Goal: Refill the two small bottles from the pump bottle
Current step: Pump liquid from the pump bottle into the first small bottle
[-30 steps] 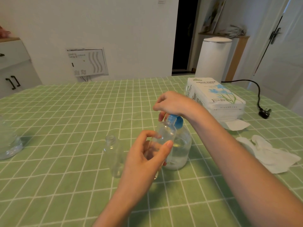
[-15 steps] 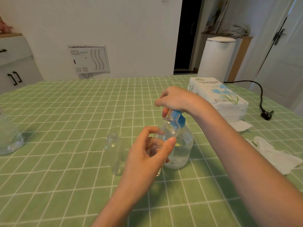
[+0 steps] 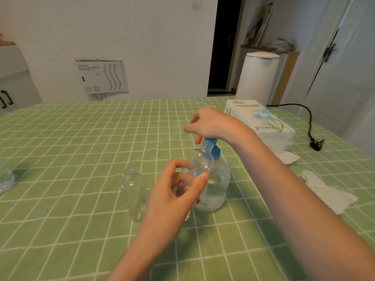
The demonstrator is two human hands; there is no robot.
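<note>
A clear pump bottle [image 3: 218, 183] with a blue pump head [image 3: 212, 148] stands mid-table, partly filled with clear liquid. My right hand [image 3: 211, 124] rests on top of the pump head, fingers curled over it. My left hand [image 3: 174, 191] grips a small clear bottle [image 3: 199, 167] and holds it tilted with its mouth under the blue spout. A second small clear bottle [image 3: 135, 191] stands upright and uncapped on the cloth, just left of my left hand.
A green checked cloth [image 3: 81, 149] covers the table. A tissue pack [image 3: 261, 122] lies at the back right, crumpled white tissues [image 3: 328, 191] at the right, a black plug and cord [image 3: 315, 144] beyond. A clear plastic item [image 3: 5, 179] sits at the left edge.
The view has shifted slightly. Both hands keep their hold on the pump head and the small bottle; my right hand appears a little higher over the pump.
</note>
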